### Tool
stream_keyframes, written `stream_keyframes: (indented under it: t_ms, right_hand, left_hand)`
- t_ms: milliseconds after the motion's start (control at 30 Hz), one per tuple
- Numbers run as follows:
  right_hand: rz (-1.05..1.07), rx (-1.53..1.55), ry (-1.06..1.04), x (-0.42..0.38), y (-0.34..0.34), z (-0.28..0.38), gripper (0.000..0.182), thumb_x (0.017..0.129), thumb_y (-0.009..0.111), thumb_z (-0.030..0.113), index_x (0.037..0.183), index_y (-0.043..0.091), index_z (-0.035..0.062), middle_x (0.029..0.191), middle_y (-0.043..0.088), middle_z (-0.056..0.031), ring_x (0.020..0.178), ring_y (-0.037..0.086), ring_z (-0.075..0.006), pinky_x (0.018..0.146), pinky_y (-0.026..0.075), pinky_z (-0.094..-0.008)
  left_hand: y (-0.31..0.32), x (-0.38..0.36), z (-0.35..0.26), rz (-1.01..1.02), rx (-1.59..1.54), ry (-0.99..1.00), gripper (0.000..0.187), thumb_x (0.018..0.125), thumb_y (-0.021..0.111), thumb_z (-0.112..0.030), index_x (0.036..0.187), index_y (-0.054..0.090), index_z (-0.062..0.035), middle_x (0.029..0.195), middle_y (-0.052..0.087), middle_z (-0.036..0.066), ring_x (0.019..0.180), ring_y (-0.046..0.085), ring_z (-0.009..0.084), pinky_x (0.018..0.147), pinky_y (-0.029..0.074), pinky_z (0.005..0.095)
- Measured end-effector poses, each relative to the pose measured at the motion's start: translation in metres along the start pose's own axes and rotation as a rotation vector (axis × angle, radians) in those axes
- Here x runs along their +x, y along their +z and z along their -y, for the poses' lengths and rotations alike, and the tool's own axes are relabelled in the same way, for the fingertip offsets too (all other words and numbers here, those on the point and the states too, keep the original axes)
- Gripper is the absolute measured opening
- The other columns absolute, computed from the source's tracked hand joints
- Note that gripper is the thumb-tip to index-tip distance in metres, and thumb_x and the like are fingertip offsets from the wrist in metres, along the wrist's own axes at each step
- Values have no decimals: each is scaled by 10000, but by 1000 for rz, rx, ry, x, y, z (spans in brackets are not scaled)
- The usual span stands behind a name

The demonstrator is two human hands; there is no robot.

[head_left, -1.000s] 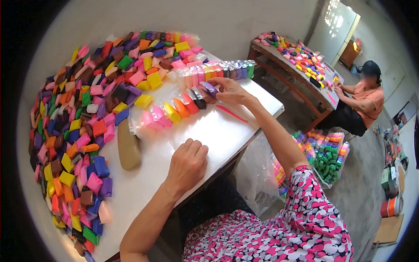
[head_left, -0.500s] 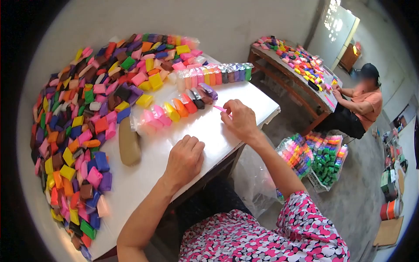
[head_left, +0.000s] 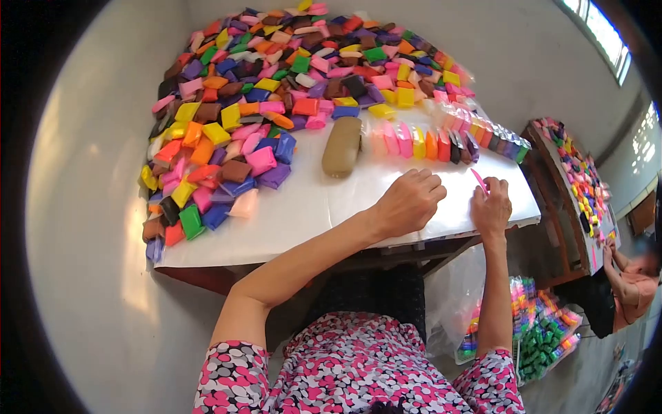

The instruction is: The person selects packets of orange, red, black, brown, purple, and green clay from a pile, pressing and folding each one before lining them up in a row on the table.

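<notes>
My left hand (head_left: pixel 412 201) is curled into a loose fist over the white tabletop, near its front edge. Its palm is hidden. My right hand (head_left: pixel 492 207) pinches a slim pink stick (head_left: pixel 479 181), whose tip points up and left from the fingers. Just beyond both hands lies a strip of clear-wrapped packets (head_left: pixel 432 145), running from pale pink through yellow, orange and red to black and purple. Behind it, angled right, is a second wrapped strip (head_left: pixel 493 134). An olive-brown oblong block (head_left: pixel 342 147) rests left of the strips.
A large heap of small coloured packets (head_left: pixel 276 76) covers the table's back and left. On the floor to the right are filled bags of packets (head_left: pixel 545 341) and a clear plastic bag (head_left: pixel 452 297). Another person (head_left: pixel 631 283) sits at a second packet-covered table (head_left: pixel 552 200).
My view has swung left, so the table and both hands appear farther right and more level. The pink stick stays in my right hand. The left hand remains curled.
</notes>
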State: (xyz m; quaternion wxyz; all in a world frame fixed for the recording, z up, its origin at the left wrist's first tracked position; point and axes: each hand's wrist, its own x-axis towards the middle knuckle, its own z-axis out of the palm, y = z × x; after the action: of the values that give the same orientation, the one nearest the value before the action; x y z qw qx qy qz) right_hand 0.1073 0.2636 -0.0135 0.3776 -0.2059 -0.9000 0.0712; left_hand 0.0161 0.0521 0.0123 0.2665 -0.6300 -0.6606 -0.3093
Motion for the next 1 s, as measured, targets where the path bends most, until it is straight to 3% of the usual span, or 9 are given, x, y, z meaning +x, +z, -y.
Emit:
stream_keyframes:
  t_ms: [67, 167, 233, 300, 367, 567, 667, 867, 1000]
  right_hand:
    - [-23, 1, 6, 0, 0, 1, 160, 835, 593, 121, 958, 595, 19, 962, 552, -184, 779, 619, -368, 690, 492, -470]
    - [-38, -30, 8, -3, -2, 4, 157, 843, 584, 124, 960, 600, 21, 960, 551, -178, 790, 620, -364, 688, 492, -467]
    - [-48, -52, 7, -3, -4, 5, 148, 849, 579, 126, 951, 605, 21, 954, 554, -171, 792, 620, -361, 685, 492, -463]
    - [-61, -68, 12, -4, -4, 4, 137, 855, 575, 129, 932, 610, 21, 949, 558, -164, 792, 620, -358, 682, 492, -460]
    - [-71, -61, 10, -4, -1, 2, 130, 860, 574, 135, 909, 615, 21, 942, 563, -160, 792, 620, -356, 680, 492, -457]
    - [-90, -41, 12, -3, 3, -1, 130, 870, 567, 146, 879, 621, 27, 936, 573, -157, 792, 619, -356, 683, 493, -457]
    - [-77, -51, 16, -4, 5, -4, 137, 875, 563, 149, 883, 624, 27, 937, 576, -156, 793, 622, -358, 683, 495, -459]
    - [-51, -53, 33, -4, 6, -4, 153, 878, 560, 152, 875, 636, 20, 920, 592, -163, 782, 631, -364, 685, 497, -466]
    - [-54, -59, 29, -4, 5, -5, 159, 878, 561, 152, 863, 642, 16, 913, 597, -167, 775, 634, -365, 685, 497, -465]
  left_hand:
    - [-21, 5, -3, 29, -5, -23, 100, 748, 623, -63, 800, 551, -18, 796, 543, 143, 801, 570, 323, 719, 465, 424]
    - [-58, 6, 2, 194, 34, -245, 70, 769, 600, -73, 801, 586, -13, 805, 594, 166, 803, 599, 344, 724, 477, 436]
    - [-97, 0, 25, 275, 201, -259, 183, 796, 528, -82, 900, 664, -18, 886, 656, 177, 860, 622, 354, 752, 494, 430]
    - [-147, 0, 33, 255, 382, -504, 238, 791, 518, -82, 959, 670, -9, 926, 669, 184, 915, 624, 359, 799, 495, 424]
    - [-179, -29, 92, 176, 448, -560, 285, 780, 518, -76, 1008, 671, 1, 1007, 669, 203, 978, 616, 361, 856, 488, 421]
    - [-203, -70, 160, 723, 368, -860, 518, 689, 598, -115, 1190, 614, 18, 1172, 631, 199, 1073, 603, 338, 972, 451, 359]
    - [-205, -65, 170, 814, 269, -981, 558, 685, 590, -42, 1242, 616, -76, 1019, 668, 178, 951, 636, 266, 838, 505, 379]
    - [-210, -64, 176, 742, 69, -893, 491, 663, 689, -66, 1144, 641, 18, 968, 676, 147, 812, 644, 227, 720, 519, 359]
    - [-210, -64, 185, 842, 225, -941, 427, 659, 740, -136, 1042, 657, 33, 989, 661, 163, 891, 627, 241, 771, 500, 356]
